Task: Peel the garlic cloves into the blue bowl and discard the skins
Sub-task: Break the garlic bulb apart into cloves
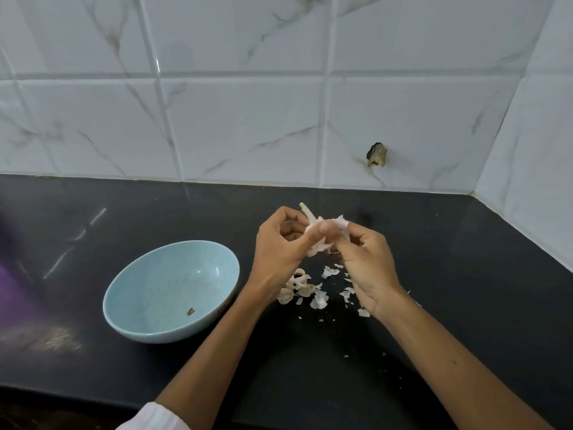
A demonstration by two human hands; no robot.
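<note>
Garlic head (322, 231) – both hands pinching it, above skins (313, 290).

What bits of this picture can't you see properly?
All in the head view:
Garlic: mostly covered by the fingers of the left hand and right hand, so its cloves can't be counted.
Speck in the blue bowl: too small to name.
Purple shape: blurred, cut off by the left edge.
Garlic pieces on the counter: partly behind the left wrist.

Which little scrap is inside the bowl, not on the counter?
The small brownish scrap, alone inside the blue bowl. The white skin flakes all lie on the black counter beside it.
</note>
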